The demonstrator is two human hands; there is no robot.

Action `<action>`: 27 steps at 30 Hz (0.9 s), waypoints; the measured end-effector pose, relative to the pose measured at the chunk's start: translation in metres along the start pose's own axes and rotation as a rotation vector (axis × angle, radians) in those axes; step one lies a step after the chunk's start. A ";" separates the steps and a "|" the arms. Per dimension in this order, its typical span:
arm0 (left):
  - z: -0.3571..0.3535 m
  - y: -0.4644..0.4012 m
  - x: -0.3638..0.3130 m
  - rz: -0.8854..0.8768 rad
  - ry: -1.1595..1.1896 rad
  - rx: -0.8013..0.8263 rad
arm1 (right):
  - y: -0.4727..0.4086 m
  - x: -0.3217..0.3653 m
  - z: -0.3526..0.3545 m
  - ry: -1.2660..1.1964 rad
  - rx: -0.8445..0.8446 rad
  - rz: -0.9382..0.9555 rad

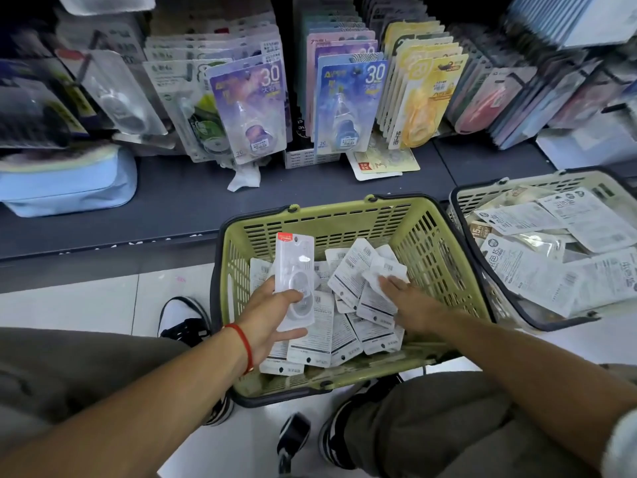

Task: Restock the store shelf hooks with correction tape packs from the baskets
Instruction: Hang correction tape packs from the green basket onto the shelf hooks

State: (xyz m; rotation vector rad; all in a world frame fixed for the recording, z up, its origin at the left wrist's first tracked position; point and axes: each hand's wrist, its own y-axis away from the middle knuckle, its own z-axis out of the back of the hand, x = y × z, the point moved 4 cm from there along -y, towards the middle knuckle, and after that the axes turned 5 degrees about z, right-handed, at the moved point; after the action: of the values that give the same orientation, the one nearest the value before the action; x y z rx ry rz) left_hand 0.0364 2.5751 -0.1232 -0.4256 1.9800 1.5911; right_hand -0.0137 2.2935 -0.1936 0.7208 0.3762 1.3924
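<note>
A dark store shelf [165, 208] runs across the upper half of the view, and rows of carded correction tape packs hang or lean in files above it: a purple-fronted row [248, 108] left of centre, a blue-fronted row [348, 101] beside it, a yellow-fronted row [422, 105] further right, and clear blister packs [120, 94] towards the left, blurred at the edges. A pale blue pouch [69, 188] lies on the shelf at the far left, and a loose yellow card [382, 163] lies flat below the yellow row. On the white tiled floor [86, 305] in front of the shelf stands a green basket [427, 243] with a dark rim, its bottom covered with white correction tape packs [344, 326] lying mostly back-side up. Just to its right, touching or nearly so, stands a white basket [462, 198] heaped with larger white packs [537, 270]. The person crouches over the green basket, grey-trousered knees at both lower corners and black-and-white shoes [179, 319] beside and below it. The left hand [272, 315], with a red cord bracelet [243, 346] at the wrist, grips one clear-fronted correction tape pack [294, 267] upright above the basket, thumb across its front and fingers behind it. The right hand [410, 301] reaches into the basket with fingers spread fairly straight, fingertips resting on a white pack [386, 270] on top of the pile; whether it pinches that pack cannot be told.
</note>
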 end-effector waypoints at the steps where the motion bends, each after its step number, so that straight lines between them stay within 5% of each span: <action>1: 0.000 -0.001 -0.001 0.003 0.001 -0.008 | 0.004 0.002 0.014 -0.041 -0.053 0.030; 6: 0.003 -0.003 -0.007 -0.009 0.002 -0.069 | 0.030 0.011 0.106 -0.252 -0.408 0.113; 9: 0.004 -0.001 -0.013 -0.058 -0.062 -0.027 | 0.044 0.031 0.140 -0.556 -0.297 0.318; 14: 0.001 0.001 -0.007 0.006 -0.162 0.287 | 0.031 0.083 0.127 -0.663 -0.231 0.407; 19: 0.009 -0.007 0.005 0.032 -0.146 0.198 | -0.002 0.073 0.093 -0.557 -0.634 0.326; 21: 0.017 -0.011 0.004 0.048 -0.081 0.113 | -0.018 0.041 0.065 -0.317 -0.509 0.117; 23: 0.023 -0.013 0.003 0.070 -0.026 0.066 | -0.029 0.011 0.020 0.003 -0.128 -0.069; 25: 0.025 -0.014 0.002 0.108 0.015 0.051 | -0.030 -0.004 -0.014 0.106 0.061 -0.097; 27: 0.024 -0.015 0.001 0.141 0.054 0.050 | -0.030 -0.004 -0.028 0.093 0.076 -0.028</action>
State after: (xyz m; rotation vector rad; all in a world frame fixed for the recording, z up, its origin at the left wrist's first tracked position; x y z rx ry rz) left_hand 0.0497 2.5946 -0.1393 -0.3190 2.1276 1.6260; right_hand -0.0091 2.2960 -0.2349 0.7113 0.5126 1.3944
